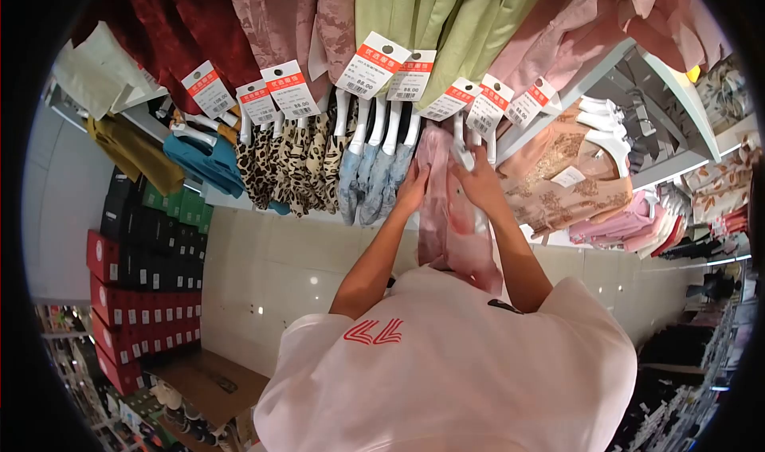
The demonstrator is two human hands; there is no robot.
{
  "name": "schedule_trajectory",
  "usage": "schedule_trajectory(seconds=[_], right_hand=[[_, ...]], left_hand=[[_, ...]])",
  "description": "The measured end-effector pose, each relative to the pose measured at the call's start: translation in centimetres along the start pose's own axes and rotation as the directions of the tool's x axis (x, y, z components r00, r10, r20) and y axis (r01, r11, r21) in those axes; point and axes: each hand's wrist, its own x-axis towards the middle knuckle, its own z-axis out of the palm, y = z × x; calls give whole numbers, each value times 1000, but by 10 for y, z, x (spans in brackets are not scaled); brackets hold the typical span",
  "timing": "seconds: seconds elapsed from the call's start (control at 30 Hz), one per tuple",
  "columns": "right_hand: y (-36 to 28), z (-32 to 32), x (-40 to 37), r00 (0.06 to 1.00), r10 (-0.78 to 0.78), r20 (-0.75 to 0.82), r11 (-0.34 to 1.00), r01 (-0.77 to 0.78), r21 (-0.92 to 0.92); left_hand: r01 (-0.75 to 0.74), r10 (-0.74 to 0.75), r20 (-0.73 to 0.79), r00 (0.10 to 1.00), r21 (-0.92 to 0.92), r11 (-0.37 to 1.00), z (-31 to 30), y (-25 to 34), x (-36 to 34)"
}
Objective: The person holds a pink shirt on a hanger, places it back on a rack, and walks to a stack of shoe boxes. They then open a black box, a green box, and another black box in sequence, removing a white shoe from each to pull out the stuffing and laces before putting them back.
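A pale pink garment [434,213] hangs in front of me from the rack, its lower end reaching toward my chest. My left hand [413,187] is closed on the garment's left edge, beside blue tie-dye-look garments [373,177]. At the garment's upper right, my right hand [480,183] is closed around the lower part of a white hanger [461,151]. Its fingertips are partly hidden. Red-and-white price tags [453,98] hang just above both hands.
Leopard-print garments [283,161] hang to the left, with green garments [446,22] higher up. On the right is a beige floral garment [566,177] near a white shelf edge [677,86]. Stacked red shoe boxes [115,301] stand at left, by a brown cardboard box [211,384].
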Motion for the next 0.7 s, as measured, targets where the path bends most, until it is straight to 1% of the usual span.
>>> schedule_trajectory(seconds=[0.03, 0.07, 0.1, 0.17, 0.2, 0.23, 0.27, 0.3, 0.33, 0.37, 0.4, 0.43, 0.47, 0.5, 0.57, 0.6, 0.63, 0.67, 0.7], right_hand=[[-1, 8, 13, 999, 17, 30, 997, -19, 77], [-4, 14, 28, 998, 24, 57, 987, -33, 155], [1, 22, 43, 998, 40, 39, 987, -46, 157], [14, 40, 71, 979, 176, 105, 957, -195, 214], [12, 43, 82, 979, 181, 97, 955, -198, 219], [10, 49, 90, 988, 145, 48, 980, -150, 132], [8, 55, 98, 994, 105, 7, 994, -105, 40], [15, 64, 106, 994, 111, 11, 993, -112, 45], [30, 76, 116, 995, -31, -100, 999, 28, -34], [48, 90, 126, 964, -182, -194, 979, 159, -128], [68, 108, 139, 898, -295, -327, 955, 266, -130], [75, 110, 144, 900, -300, -315, 954, 276, -121], [81, 110, 149, 876, -398, -273, 911, 342, -229], [87, 112, 153, 842, -494, -217, 850, 415, -325], [102, 127, 162, 844, -467, -266, 866, 376, -329], [121, 131, 173, 888, -402, -222, 903, 344, -258], [137, 133, 188, 926, -339, -167, 932, 307, -192], [138, 136, 190, 881, -388, -269, 921, 382, -77], [128, 138, 192, 800, -482, -357, 872, 480, -100]], left_hand=[[16, -16, -20, 1000, 4, 1000, -1, -7, -3], [-19, 19, -12, 1000, -25, 1000, -3, -6, -9], [-20, 20, 10, 1000, -15, 1000, -4, -7, -14], [-12, 30, 68, 997, -251, 968, -9, -11, -20], [-25, 41, 54, 998, -267, 963, -6, -40, -8], [-22, 38, 57, 998, -261, 965, -8, -43, -9], [-11, 48, 101, 994, -337, 941, -10, -46, -12], [5, 59, 145, 988, -412, 911, -10, -49, -16], [38, 37, 151, 988, -462, 886, -6, -62, -10], [42, 31, 149, 988, -461, 887, -5, -71, -10], [26, 38, 150, 988, -410, 912, -7, -78, -10], [8, 46, 143, 989, -359, 933, -9, -83, -10], [27, 3, 108, 994, -273, 962, -11, -88, -13], [85, -51, 115, 992, -313, 946, -13, -90, -19], [50, 9, 185, 983, -314, 948, -27, -111, -24], [25, 32, 213, 976, -257, 966, -44, -106, -35], [-1, 50, 241, 969, -200, 980, -61, -88, -51], [95, -51, 195, 979, -223, 970, -77, -65, -71], [93, -61, 145, 987, -224, 970, -91, -74, -77]])
